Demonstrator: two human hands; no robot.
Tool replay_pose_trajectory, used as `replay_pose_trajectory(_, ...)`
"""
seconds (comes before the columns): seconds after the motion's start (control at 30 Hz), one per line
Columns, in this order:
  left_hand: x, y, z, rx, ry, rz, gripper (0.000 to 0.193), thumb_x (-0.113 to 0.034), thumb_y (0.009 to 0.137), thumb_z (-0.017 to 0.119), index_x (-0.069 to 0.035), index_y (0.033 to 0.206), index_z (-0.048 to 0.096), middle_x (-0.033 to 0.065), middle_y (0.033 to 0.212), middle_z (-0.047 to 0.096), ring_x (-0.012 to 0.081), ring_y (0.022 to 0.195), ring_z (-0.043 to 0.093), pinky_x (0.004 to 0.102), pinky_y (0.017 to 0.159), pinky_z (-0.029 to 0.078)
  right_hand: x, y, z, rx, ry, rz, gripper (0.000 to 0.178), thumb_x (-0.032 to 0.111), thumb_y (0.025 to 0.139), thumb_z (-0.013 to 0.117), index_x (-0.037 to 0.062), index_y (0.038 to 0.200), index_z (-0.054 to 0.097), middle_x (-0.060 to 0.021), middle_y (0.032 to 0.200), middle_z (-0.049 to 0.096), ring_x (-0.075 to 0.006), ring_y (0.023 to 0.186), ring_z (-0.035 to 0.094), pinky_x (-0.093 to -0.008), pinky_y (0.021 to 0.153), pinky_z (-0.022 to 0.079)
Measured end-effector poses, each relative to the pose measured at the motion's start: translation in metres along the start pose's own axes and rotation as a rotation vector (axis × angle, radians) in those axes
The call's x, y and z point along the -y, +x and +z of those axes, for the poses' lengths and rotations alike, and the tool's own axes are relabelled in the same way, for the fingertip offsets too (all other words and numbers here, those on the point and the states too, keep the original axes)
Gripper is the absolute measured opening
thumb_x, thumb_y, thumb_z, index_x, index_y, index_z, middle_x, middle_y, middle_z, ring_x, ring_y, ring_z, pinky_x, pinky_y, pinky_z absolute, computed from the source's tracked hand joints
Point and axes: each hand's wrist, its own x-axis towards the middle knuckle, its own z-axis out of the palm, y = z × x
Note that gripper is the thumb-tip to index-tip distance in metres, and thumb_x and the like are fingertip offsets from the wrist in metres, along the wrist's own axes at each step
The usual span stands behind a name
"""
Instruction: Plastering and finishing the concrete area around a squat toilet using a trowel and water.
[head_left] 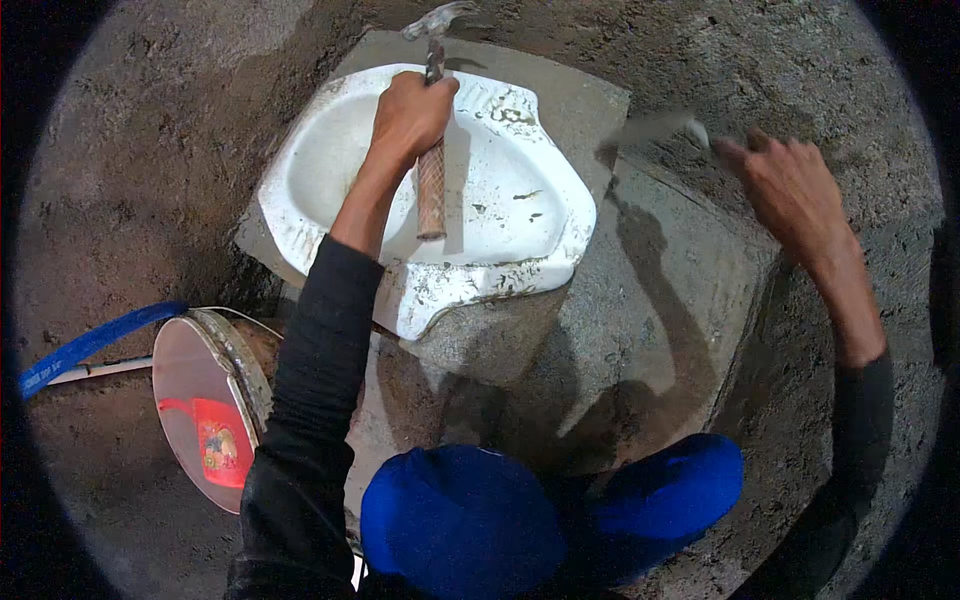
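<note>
The left arm comes in from the lower edge in a dark sleeve [310, 360] and runs upward and a little to the right, stretched nearly straight across the near side of the white pan [500, 225]. The wrist looks about in line with the forearm, with the back of the left hand [412, 115] facing up. That hand is closed around the neck of a hammer [431, 205], just below its metal head. The hammer's head points away from the person, beyond the pan's far rim, and its handle end points back toward the person, over the middle of the pan. Whether the handle rests on the pan or hangs just above it, I cannot tell.

The right arm enters at the lower right, bends at the elbow, and its forearm slants up and to the left. The right hand [785, 185] is closed around the handle of a trowel [697, 130], with the knuckles uppermost; blur hides the exact hold of the fingers. The trowel's blade, also blurred, points left, near the slab's far right corner and apart from the pan.

The pan lies on the grey slab [700, 250], in front of the person's blue-clad knees [460, 520]. To the left stand a bucket [205, 340] with a red mug [222, 440] inside and, beside it, a blue hose [95, 340].
</note>
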Motion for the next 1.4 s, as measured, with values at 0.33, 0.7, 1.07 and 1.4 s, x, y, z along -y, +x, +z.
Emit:
replay_pose_trajectory(0.33,0.008,0.015,0.029,0.023,0.336,0.016,0.048,-0.033,0.078,0.062,0.006,0.104,0.071,0.0297,0.109,0.069,0.0435,0.104,0.067,0.0499,0.092,0.052,0.022,0.008,-0.012,-0.253,0.075,-0.122,0.041,0.007,0.088,0.055,0.0143,0.127,0.061,-0.0141,0.093,0.069,-0.0328,0.089,0.070,-0.0437,0.076,0.056)
replay_pose_trajectory(0.7,0.021,0.028,0.034,0.236,0.548,0.075,0.058,-0.048,0.078,0.069,0.000,0.110,0.070,0.0256,0.110,0.070,0.0400,0.108,0.067,0.0487,0.092,0.052,0.036,0.073,0.047,-0.457,0.174,-0.100,0.044,0.014,0.092,0.057,0.0162,0.135,0.057,-0.0181,0.092,0.070,-0.0374,0.086,0.069,-0.0501,0.074,0.055)
replay_pose_trajectory(1.07,0.005,0.009,0.025,-0.040,0.645,0.176,0.059,-0.058,0.085,0.063,-0.002,0.102,0.071,0.0218,0.104,0.072,0.0391,0.101,0.068,0.0487,0.086,0.053,0.081,0.022,0.344,-0.365,1.169,0.322,0.051,0.031,0.097,0.058,0.0011,0.137,0.052,-0.0262,0.121,0.063,-0.0442,0.113,0.059,-0.0483,0.095,0.047)
replay_pose_trajectory(1.4,-0.079,-0.023,0.135,-0.097,0.315,0.823,0.049,-0.042,0.086,0.067,0.004,0.102,0.063,0.0251,0.104,0.067,0.0397,0.098,0.066,0.0470,0.086,0.050,0.133,0.092,0.309,-0.084,1.451,0.146,0.050,0.033,0.094,0.063,-0.0020,0.128,0.054,-0.0287,0.110,0.066,-0.0457,0.106,0.063,-0.0495,0.091,0.050)
